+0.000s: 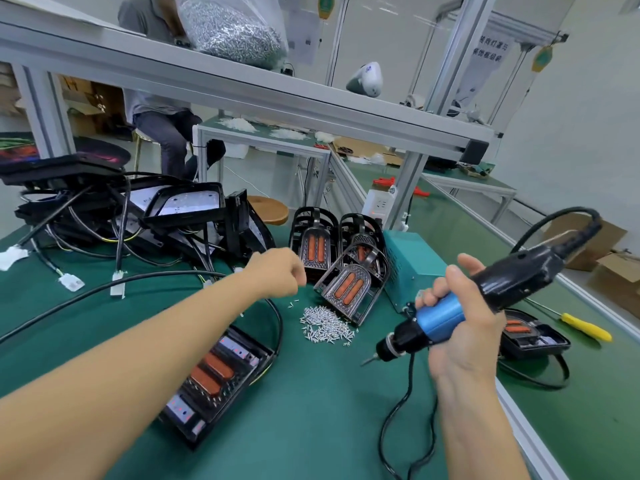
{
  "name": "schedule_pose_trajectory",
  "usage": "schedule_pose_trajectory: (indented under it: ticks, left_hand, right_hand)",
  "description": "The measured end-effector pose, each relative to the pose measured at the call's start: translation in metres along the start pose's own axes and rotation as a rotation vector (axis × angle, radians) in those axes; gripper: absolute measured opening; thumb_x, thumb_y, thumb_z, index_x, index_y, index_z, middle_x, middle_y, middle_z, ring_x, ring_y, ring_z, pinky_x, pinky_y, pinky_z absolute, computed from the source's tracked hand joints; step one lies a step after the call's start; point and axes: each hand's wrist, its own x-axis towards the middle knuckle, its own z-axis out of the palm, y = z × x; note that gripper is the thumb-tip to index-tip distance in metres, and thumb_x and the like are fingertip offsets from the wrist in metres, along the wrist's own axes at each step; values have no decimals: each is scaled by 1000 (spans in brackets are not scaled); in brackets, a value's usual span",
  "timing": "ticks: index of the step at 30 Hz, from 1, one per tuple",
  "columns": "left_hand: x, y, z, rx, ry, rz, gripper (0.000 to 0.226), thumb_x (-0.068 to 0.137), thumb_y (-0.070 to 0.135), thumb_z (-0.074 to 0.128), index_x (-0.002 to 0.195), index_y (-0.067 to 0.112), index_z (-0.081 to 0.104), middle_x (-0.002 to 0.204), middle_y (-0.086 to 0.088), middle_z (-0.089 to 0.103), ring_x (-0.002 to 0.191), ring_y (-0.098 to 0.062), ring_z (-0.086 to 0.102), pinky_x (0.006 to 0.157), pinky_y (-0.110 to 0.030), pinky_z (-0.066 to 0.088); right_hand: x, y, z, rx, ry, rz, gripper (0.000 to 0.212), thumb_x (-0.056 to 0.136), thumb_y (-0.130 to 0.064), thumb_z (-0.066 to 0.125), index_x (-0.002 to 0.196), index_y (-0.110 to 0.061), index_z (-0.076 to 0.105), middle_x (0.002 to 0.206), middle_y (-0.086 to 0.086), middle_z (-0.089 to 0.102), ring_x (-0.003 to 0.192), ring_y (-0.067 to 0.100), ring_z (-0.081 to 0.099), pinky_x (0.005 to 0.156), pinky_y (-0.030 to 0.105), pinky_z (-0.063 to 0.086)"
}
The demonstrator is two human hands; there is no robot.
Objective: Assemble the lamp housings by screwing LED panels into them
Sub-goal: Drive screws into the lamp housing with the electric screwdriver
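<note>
Desk (311,427) mid-task. Far left: tangled pile of wired housings (138,216), count uncertain. Centre: three upright LED panels (346,289). Near left: one housing with panel seated (214,375), judged awaiting screws. Right: one more housing (533,336). Loose screw heap (325,327), uncounted. Right hand (460,327) gripping electric screwdriver (485,303). Left hand (280,271) curled above screws; contents cannot be told.
</note>
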Motion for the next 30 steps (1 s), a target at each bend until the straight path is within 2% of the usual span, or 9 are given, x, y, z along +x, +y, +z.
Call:
schedule_pose_trajectory:
  ticks: [3,7,14,20,22,24,26,28,30]
  left_hand:
    - [10,-3,23,124,-84,11,25,82,5,58,92,23,72,96,9,70,93,-16,55,108,-43,25]
    - [19,0,45,216,-134,79,18,83,10,65,92,23,72,99,8,71,98,-15,57,104,-42,23]
    - [28,5,61,321,-60,141,13,86,13,64,91,21,72,97,4,72,98,-18,61,101,-39,25]
    - [26,9,68,464,-15,185,19,87,2,50,79,19,53,93,-5,68,81,-25,58,98,-37,37]
    - [23,13,70,583,5,227,25,82,-5,50,68,15,45,82,-6,65,79,-27,59,101,-40,33]
    - [18,15,72,656,5,279,36,79,-11,50,59,14,33,64,-3,51,70,-26,54,101,-41,33]
    - [16,13,72,651,7,294,39,79,-11,49,58,14,28,59,0,41,74,-26,58,97,-40,35]
    - [17,9,73,595,11,227,34,82,-7,48,60,13,33,67,-3,53,79,-29,60,90,-37,41]
    - [16,6,70,492,19,167,16,86,1,49,74,10,53,82,-6,63,76,-29,56,75,-34,45]
  right_hand:
    - [0,5,6,30,-1,-49,20,73,-9,61,91,-16,58,53,0,48,46,15,47,53,21,44]
    - [-1,10,11,16,-4,-117,18,74,-3,60,83,-18,58,51,0,48,44,15,48,52,21,43]
    - [-2,15,9,21,16,-104,17,74,-3,60,83,-17,56,50,-1,47,44,15,48,52,21,44]
    - [-4,13,7,13,23,-108,15,74,-6,61,83,-16,55,56,-1,49,47,16,48,53,23,45]
    - [-5,12,8,13,22,-113,15,74,-6,61,83,-16,55,56,-1,49,48,16,48,53,23,45]
    - [-5,11,10,21,22,-113,15,73,-6,61,83,-15,54,56,-1,50,47,16,48,53,23,46]
    - [-7,10,12,35,17,-110,15,73,-6,61,83,-15,54,56,-1,50,47,15,49,54,22,46]
    - [-7,9,12,38,11,-112,15,73,-6,62,83,-15,55,56,0,49,47,15,49,54,22,46]
    - [-7,7,14,36,6,-115,15,74,-6,62,83,-16,55,57,-1,50,47,15,49,54,22,45]
